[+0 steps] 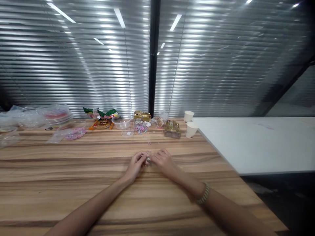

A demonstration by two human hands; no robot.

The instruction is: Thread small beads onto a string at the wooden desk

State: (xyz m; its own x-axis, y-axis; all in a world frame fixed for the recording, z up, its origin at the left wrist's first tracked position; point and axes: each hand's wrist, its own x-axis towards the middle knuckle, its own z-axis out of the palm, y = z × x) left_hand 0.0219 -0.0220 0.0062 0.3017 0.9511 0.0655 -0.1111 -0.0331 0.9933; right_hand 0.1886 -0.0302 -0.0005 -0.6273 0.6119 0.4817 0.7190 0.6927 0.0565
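Both hands meet over the middle of the wooden table. My left hand is closed, its thumb and fingers pinching a small pale piece that looks whitish-green; its exact kind is too small to make out. Close against the other side of that piece is my right hand, its fingers curled together, and whatever they grip is hidden. A small pink ring lies just beyond the hands. Farther back is a heap of small pink, purple and bluish links.
Along the back stand two paper cups, a gold foil-like box, a clear plastic bowl and green snack packets. Stacked plastic lids and clear bags are at left. A white table adjoins on the right.
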